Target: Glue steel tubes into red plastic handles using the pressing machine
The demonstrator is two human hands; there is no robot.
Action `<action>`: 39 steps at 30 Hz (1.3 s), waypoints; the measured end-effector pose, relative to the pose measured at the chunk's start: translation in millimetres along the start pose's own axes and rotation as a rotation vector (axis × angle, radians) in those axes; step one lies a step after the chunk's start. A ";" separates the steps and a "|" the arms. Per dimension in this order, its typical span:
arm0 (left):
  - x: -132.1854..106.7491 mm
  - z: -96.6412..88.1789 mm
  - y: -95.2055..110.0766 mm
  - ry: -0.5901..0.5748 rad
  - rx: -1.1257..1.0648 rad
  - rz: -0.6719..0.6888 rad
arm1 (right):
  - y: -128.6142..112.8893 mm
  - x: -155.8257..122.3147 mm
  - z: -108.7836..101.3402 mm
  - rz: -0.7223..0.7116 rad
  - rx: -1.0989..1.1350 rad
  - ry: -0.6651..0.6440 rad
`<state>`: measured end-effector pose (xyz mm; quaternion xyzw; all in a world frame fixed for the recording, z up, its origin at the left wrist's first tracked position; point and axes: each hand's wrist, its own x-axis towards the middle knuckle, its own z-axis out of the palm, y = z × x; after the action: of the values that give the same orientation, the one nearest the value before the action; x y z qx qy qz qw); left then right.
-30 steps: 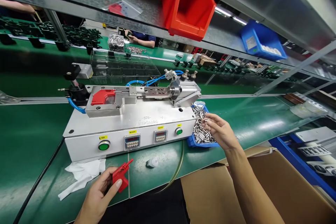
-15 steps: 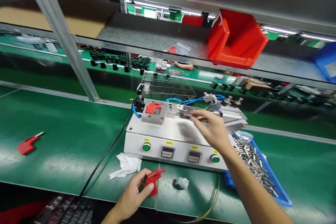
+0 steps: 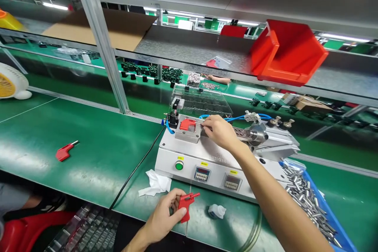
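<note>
As left hand [image 3: 161, 216] clamps red plastic part [image 3: 185, 204] over worktop [image 3: 103, 157], right hand [image 3: 217, 132] pinches fingers together atop machine [image 3: 203, 153], just beside red block [image 3: 188, 125], any held piece hidden; steel tubes [image 3: 307, 204] heaped in blue bin [image 3: 325, 212].

1 head-worn view faces forward and down, close above the left hand [image 3: 161, 218] and right hand [image 3: 218, 132].

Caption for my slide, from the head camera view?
Left hand holds a red handle; right hand reaches over a steel machine.
</note>
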<state>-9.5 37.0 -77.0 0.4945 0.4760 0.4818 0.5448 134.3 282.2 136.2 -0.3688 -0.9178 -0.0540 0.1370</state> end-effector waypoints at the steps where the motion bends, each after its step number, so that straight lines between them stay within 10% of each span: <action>1: 0.2 -0.3 1.6 -0.008 0.009 0.003 | -3.8 1.4 -2.6 0.013 -0.017 -0.008; 9: 2.7 2.0 0.8 0.047 -0.031 0.025 | -48.0 45.3 -9.3 0.045 -0.006 -0.184; 14: 11.9 -20.5 38.5 0.186 0.135 0.212 | -38.2 55.2 -18.4 0.065 0.108 -0.074; 21: 85.7 -77.8 157.4 0.312 0.591 0.658 | 4.6 -40.8 -28.2 0.060 0.268 0.129; 26: 155.5 -93.8 208.2 0.121 1.021 0.548 | 24.6 -100.7 -5.4 0.115 0.213 0.075; 30: 181.2 -83.7 212.9 0.047 1.292 0.381 | 29.5 -120.2 8.0 0.200 0.191 0.064; 39: 164.3 -75.5 174.4 0.224 1.348 0.651 | 30.6 -127.1 17.1 0.252 0.224 0.130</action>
<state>-80.5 214.8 85.7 0.7841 0.5502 0.2704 -0.0969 239.6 223.6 82.8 -0.4589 -0.8538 0.0425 0.2420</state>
